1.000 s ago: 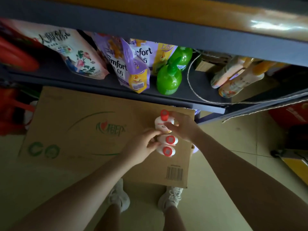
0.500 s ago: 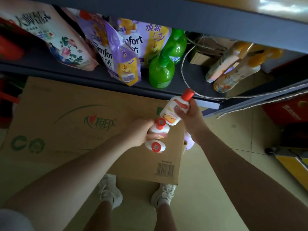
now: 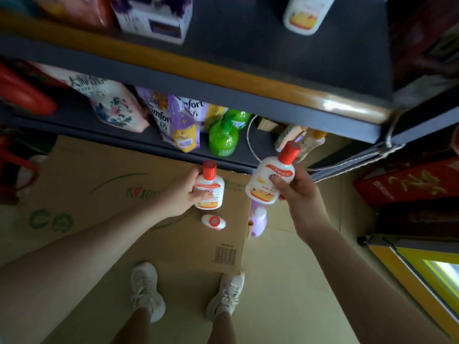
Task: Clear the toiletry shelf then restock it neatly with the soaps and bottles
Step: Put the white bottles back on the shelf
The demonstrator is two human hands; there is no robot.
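Bottles of white plastic with red caps are noted: one [image 3: 270, 180] is gripped by the right hand [image 3: 295, 192] below the shelf [image 3: 223, 80], another [image 3: 209, 188] by the left hand [image 3: 183, 192]. A third [image 3: 213, 222] is seen on the cardboard box [image 3: 99, 184].

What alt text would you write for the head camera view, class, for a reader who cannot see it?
A person's left hand and right hand each grip a white bottle with a red cap, one bottle at the left and one at the right, above a cardboard box holding a third, below stocked shelves.
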